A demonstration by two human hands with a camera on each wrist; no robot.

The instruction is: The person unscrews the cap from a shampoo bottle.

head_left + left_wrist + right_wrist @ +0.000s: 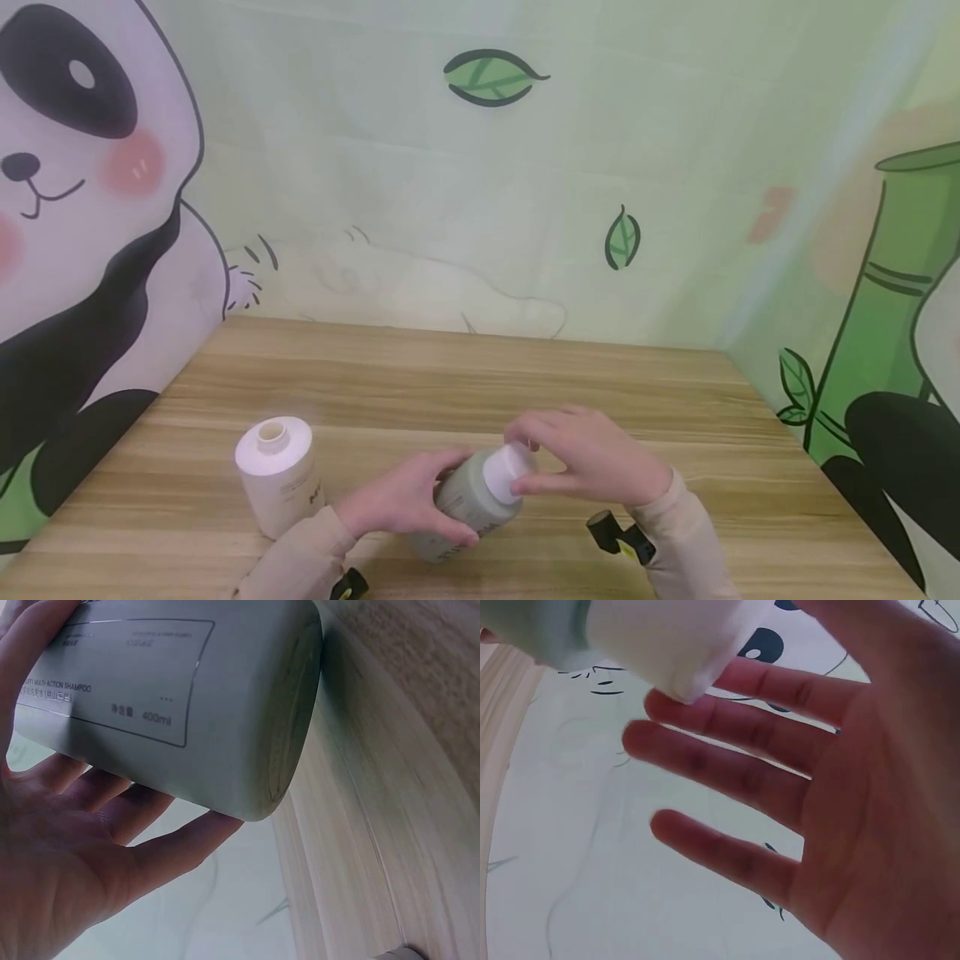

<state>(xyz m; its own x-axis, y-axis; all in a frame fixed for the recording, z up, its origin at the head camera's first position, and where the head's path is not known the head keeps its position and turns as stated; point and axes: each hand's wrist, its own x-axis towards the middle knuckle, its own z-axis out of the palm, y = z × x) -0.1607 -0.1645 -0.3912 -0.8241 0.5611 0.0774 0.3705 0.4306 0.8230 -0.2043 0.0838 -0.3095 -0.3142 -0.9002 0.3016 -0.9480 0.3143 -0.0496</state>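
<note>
A grey-green shampoo bottle [472, 498] is tilted to the right over the table, its base low and its white cap [504, 473] up. My left hand [401, 496] grips its body, thumb on the near side and fingers around the far side. In the left wrist view, printed label text shows on the shampoo bottle [187, 690], and its base edge is at the wood. My right hand [588, 462] pinches the cap between thumb and fingers. The right wrist view shows the cap [660, 645] at the fingertips, with the other fingers spread.
A white bottle [279, 487] with an uncapped neck stands upright left of my left hand. The wooden table [465, 375] meets a cloth backdrop [360, 167] printed with pandas, leaves and bamboo. Black wrist devices [621, 537] are strapped near both sleeves.
</note>
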